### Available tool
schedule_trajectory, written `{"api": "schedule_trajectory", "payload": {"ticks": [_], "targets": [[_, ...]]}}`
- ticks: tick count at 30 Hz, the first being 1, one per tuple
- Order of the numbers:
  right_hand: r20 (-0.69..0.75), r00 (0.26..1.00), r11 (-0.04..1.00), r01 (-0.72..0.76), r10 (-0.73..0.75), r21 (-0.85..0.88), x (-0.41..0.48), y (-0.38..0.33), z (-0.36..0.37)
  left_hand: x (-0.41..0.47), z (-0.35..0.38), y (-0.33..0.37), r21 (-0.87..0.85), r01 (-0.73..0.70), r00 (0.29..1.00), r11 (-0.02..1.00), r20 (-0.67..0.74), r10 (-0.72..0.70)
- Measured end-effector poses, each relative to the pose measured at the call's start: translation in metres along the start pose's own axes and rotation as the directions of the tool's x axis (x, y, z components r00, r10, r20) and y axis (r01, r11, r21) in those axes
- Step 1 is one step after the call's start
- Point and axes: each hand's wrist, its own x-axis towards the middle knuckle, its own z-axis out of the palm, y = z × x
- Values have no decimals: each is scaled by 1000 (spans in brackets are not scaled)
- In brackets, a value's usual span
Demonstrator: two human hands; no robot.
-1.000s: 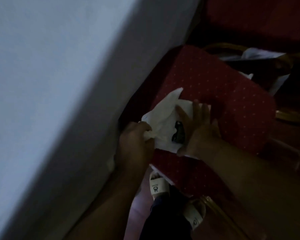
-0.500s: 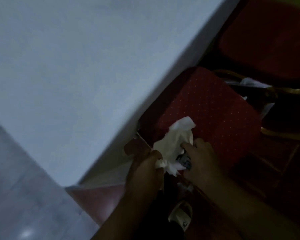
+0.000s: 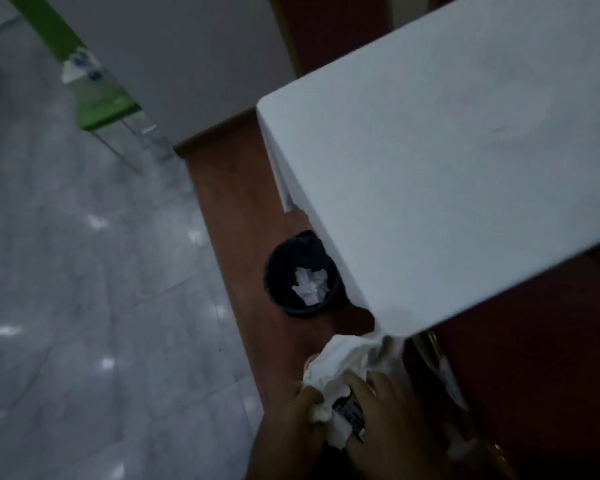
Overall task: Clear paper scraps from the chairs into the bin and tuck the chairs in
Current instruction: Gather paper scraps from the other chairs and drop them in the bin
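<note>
Both hands hold a crumpled bundle of white paper scraps (image 3: 340,370) at the bottom centre. My left hand (image 3: 293,424) grips its left side, and my right hand (image 3: 392,420) closes on its right side, where a dark printed patch shows. A small black bin (image 3: 278,271) with a dark liner stands on the floor ahead, beside the table corner, with white crumpled paper (image 3: 310,282) inside it. The red chair (image 3: 534,375) is at the right, mostly hidden under the table, with a gold frame edge (image 3: 433,341) showing.
A table with a white cloth (image 3: 447,150) fills the upper right, its corner overhanging near the bin. A reddish-brown floor strip (image 3: 229,209) runs past the bin. Grey glossy tiles (image 3: 84,271) lie to the left. A green stand (image 3: 94,98) leans by the wall.
The view has swung left from the chair seat to the floor and bin. Both hands have lifted the paper off the seat and carry it bunched together.
</note>
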Motion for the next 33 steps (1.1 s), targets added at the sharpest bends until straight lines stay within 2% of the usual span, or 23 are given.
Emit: {"api": "schedule_trajectory", "payload": {"ticks": [3,7,9,12,15,20,23,27,31,33], "targets": [[20,1000,999,4,-5,47,48,-34,16,26,-18,-33,-98,61,990,993,-120,-73],[25,997,992,-72,70,106,124,-59,43,89,-28,-78,-205,140,973,969,-153,-173],[31,992,989,-125,123,82,171,-64,52,131,-27,-102,-279,166,964,946,-154,-215],[6,982,982,-189,189,4,247,-61,67,200,-19,-139,-315,170,967,934,-127,-219],[37,980,980,-195,194,24,317,-48,94,266,-5,-178,-315,178,971,932,-97,-219],[71,980,979,-192,187,73,396,-18,150,350,32,-229,-311,241,970,919,101,-221],[68,979,978,-196,191,74,411,-6,161,369,40,-253,-289,260,958,921,193,-210],[88,978,981,-193,190,33,384,-18,136,347,17,-242,-293,212,966,932,205,-156],[13,996,996,-88,88,-31,317,-55,81,293,-23,-194,-344,115,991,932,110,-82],[-23,1000,995,2,-4,-96,274,-78,50,259,-46,-163,-298,77,997,951,22,-74]]}}
